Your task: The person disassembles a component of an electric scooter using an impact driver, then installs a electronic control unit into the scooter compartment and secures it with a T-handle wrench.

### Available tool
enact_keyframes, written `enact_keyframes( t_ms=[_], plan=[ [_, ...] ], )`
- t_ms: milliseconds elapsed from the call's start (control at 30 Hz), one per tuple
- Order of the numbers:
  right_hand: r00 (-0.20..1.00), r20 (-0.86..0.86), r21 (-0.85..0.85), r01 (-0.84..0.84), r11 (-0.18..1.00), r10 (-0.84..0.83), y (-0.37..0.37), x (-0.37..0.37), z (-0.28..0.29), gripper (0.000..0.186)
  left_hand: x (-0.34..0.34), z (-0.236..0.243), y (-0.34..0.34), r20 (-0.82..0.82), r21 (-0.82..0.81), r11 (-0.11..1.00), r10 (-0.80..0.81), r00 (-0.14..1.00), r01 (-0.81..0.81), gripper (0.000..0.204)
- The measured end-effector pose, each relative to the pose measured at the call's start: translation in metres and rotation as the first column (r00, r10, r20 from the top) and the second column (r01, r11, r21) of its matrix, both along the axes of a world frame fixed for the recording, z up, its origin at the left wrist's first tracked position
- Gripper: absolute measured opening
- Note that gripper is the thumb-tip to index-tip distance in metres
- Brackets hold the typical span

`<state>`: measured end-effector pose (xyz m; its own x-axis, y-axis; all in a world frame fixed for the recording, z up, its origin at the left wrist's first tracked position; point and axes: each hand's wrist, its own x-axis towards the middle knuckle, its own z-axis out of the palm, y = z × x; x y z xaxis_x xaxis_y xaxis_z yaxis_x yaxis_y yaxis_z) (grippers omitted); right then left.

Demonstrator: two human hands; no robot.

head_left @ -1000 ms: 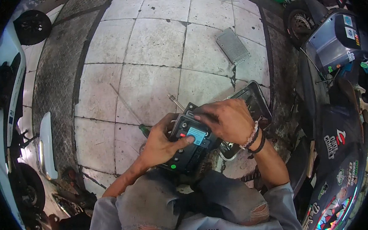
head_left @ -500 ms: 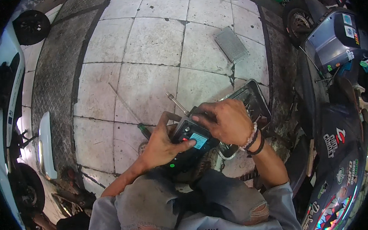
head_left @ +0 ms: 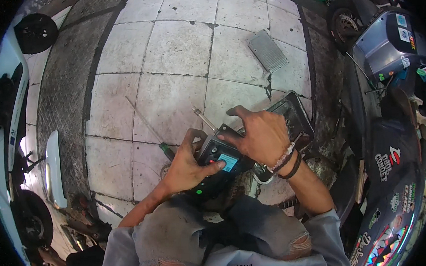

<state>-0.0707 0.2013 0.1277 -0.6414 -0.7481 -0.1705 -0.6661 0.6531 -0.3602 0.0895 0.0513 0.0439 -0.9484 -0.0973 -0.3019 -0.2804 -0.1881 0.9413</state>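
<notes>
My left hand (head_left: pixel 190 167) grips a black boxy case (head_left: pixel 214 153) with a pale blue label and a small red mark, held above my knees. Its thumb presses on the label side while the fingers wrap the left edge. At the case's far right corner is my right hand (head_left: pixel 264 133), the thumb against the corner and the index finger stretched out apart from it. The other right fingers are hidden below the hand. A silver rod-like tool (head_left: pixel 204 119) points away from the far side of the case. The tip of a thin rod (head_left: pixel 298 137) shows beside my right wrist.
A screwdriver with a green handle (head_left: pixel 165 149) lies left on the white tiles. Right of my hands sits a dark-rimmed tray (head_left: pixel 303 112) with small parts. Farther off lies a grey ribbed plate (head_left: pixel 268 51). Motorcycles stand on both sides, one with a stickered seat (head_left: pixel 391 171).
The right index finger has lifted off the case's corner and stretched outward, and the right hand has turned slightly. My left hand and the case have stayed in nearly the same place.
</notes>
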Motion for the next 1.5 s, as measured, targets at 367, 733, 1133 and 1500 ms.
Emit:
enact_keyframes(
  t_ms=[367, 733, 1133, 1500],
  plan=[
    [0.705, 0.707, -0.271, 0.201, 0.941, 0.053, 0.059, -0.035, -0.097, 0.023, -0.007, -0.028, -0.002, 0.475, 0.467, 0.822, 0.079, 0.877, -0.326, 0.049],
    [0.387, 0.917, -0.368, 0.718, 0.591, 0.100, 0.045, 0.062, -0.202, 0.021, -0.006, -0.034, -0.013, 0.629, 0.464, 0.799, 0.006, 0.778, -0.382, 0.037],
    [0.198, 0.966, -0.259, 0.734, 0.628, 0.167, 0.029, 0.067, -0.179, 0.040, 0.016, -0.044, -0.004, 0.586, 0.414, 0.830, 0.070, 0.807, -0.374, 0.041],
    [-0.005, 0.990, -0.083, 0.796, 0.599, 0.144, 0.016, 0.068, -0.143, 0.036, 0.017, -0.041, -0.003, 0.537, 0.426, 0.779, 0.191, 0.821, -0.460, 0.041]
  ],
)
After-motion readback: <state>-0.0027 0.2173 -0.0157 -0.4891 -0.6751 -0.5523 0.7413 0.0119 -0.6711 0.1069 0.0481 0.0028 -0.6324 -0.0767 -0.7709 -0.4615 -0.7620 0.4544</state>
